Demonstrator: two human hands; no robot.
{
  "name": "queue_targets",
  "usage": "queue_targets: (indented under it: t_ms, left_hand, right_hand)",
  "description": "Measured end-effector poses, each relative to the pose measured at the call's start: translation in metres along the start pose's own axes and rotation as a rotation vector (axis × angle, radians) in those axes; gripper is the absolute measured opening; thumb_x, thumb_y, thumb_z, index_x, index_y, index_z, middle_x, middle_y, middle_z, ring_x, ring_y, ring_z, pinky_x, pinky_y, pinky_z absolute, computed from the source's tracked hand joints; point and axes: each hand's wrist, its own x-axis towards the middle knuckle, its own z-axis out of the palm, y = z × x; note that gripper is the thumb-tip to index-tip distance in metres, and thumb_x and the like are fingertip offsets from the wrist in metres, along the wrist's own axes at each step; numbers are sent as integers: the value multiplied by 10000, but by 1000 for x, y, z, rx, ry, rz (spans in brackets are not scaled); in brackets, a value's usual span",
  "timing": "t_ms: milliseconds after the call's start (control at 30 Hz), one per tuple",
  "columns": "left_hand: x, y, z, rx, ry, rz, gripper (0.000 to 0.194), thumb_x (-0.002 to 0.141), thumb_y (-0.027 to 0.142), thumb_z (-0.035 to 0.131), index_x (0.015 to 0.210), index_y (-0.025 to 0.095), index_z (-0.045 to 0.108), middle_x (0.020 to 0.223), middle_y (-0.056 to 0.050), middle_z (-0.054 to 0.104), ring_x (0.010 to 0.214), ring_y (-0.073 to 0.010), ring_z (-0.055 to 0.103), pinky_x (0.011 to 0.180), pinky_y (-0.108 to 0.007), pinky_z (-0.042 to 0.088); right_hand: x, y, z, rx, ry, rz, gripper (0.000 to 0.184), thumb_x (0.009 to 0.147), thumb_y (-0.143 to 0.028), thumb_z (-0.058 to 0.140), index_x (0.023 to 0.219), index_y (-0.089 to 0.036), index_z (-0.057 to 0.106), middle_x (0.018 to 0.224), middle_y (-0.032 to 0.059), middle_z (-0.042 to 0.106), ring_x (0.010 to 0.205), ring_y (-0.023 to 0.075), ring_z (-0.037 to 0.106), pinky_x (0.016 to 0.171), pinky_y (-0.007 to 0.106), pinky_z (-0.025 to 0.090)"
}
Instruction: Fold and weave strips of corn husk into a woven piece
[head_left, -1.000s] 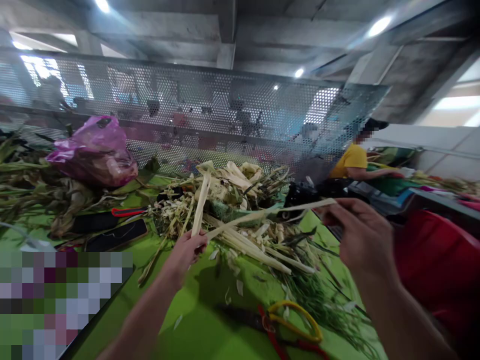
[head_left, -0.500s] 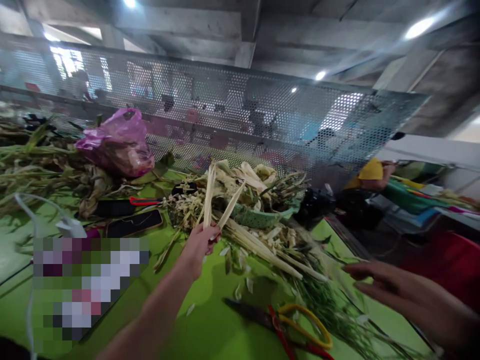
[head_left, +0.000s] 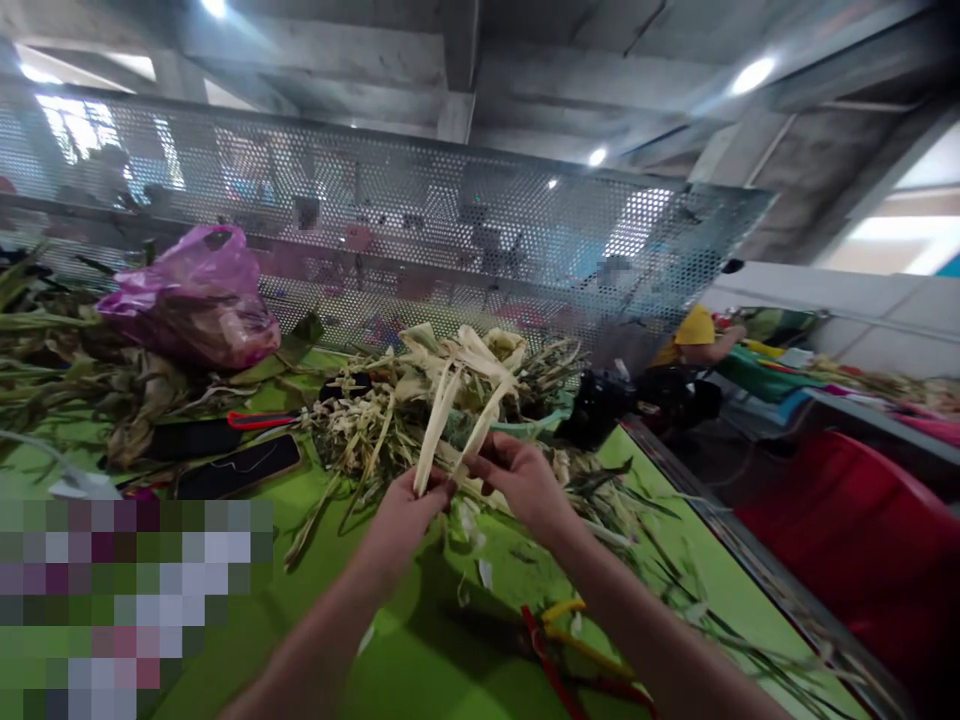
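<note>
Two pale strips of dried corn husk [head_left: 437, 425] rise in a V from my hands above the green table. My left hand [head_left: 409, 515] is closed on their lower ends. My right hand [head_left: 525, 487] meets it from the right, thumb and fingers pinching the right-hand strip near its base. Just behind the hands lies a heap of husks and trimmings [head_left: 480, 350], partly in a green basket [head_left: 551, 422]. Scissors with red and yellow handles [head_left: 540, 650] lie below, partly covered by my right forearm.
A purple plastic bag [head_left: 199, 300] sits on husks at the left. Nearby are a dark phone [head_left: 240, 466] and a red-handled tool [head_left: 259, 420]. A perforated metal screen [head_left: 360, 230] stands behind. Beyond the table's right edge are a red chair [head_left: 847, 540] and a person in yellow [head_left: 696, 333].
My right hand has come in from the right side and taken hold of the right-hand husk strip. My left hand still grips the strips. The view has turned slightly to the right.
</note>
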Motion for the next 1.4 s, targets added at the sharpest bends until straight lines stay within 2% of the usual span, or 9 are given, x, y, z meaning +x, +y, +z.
queue_targets:
  t_ms: [133,233,367,500,567,733,933,1167,1400]
  left_hand:
    - [-5,3,1,-142,-57,-92,263,708,344,648,893,187,545,564,73,415,435,-38,263,426,-186,174]
    - [-5,1,-1,-200,-56,-101,270,748,391,606,919,188,557,610,57,456,434,-37,261,425,-192,174]
    - [-1,-2,-3,-115,-42,-51,265,740,389,629,896,179,586,630,46,492,446,-38,297,430,-190,205]
    - [-1,2,0,32,-67,50,276,629,288,743,826,157,602,694,8,574,587,-79,471,555,-195,368]
    - [-2,4,3,44,-41,79,238,623,264,740,769,146,595,688,-2,582,620,-96,496,600,-209,398]
    - [-2,3,5,21,13,60,136,667,238,682,732,152,600,622,13,551,548,-81,453,523,-192,356]
    - [-1,4,5,3,12,75,197,670,289,699,775,165,587,638,18,552,539,-77,442,510,-182,351]
    - [-2,5,7,26,49,92,158,673,270,687,750,166,596,629,17,550,559,-87,456,525,-186,360]
    - [2,-1,3,55,10,103,202,697,305,680,822,160,616,666,3,561,560,-85,443,513,-184,345]
  right_hand:
    - [-1,5,1,176,30,3,236,730,-382,652,785,-157,606,703,12,596,607,132,533,549,259,481]
    - [-6,2,-2,218,19,15,210,727,-355,656,785,-159,609,711,9,594,576,122,530,544,264,481]
    - [-10,3,0,121,-29,55,202,726,-340,654,794,-153,620,662,3,588,550,125,513,506,257,445]
    - [-12,9,4,16,-66,31,162,736,-305,646,792,-154,631,683,9,616,607,133,525,561,256,435]
    - [-13,13,5,10,-57,15,159,731,-309,655,760,-155,624,676,3,614,624,133,528,588,257,436]
    - [-14,12,5,53,-56,22,178,752,-332,634,754,-155,635,647,-7,589,576,118,491,536,235,400]
    - [-17,2,6,21,-136,25,172,783,-288,570,821,-162,679,703,4,625,590,124,500,545,234,407]
    - [-15,12,7,-28,-21,7,103,734,-244,593,789,-167,632,691,-3,612,643,139,526,605,248,423]
    - [-16,8,7,22,-51,18,126,732,-278,607,758,-157,632,675,3,607,612,132,511,577,247,411]
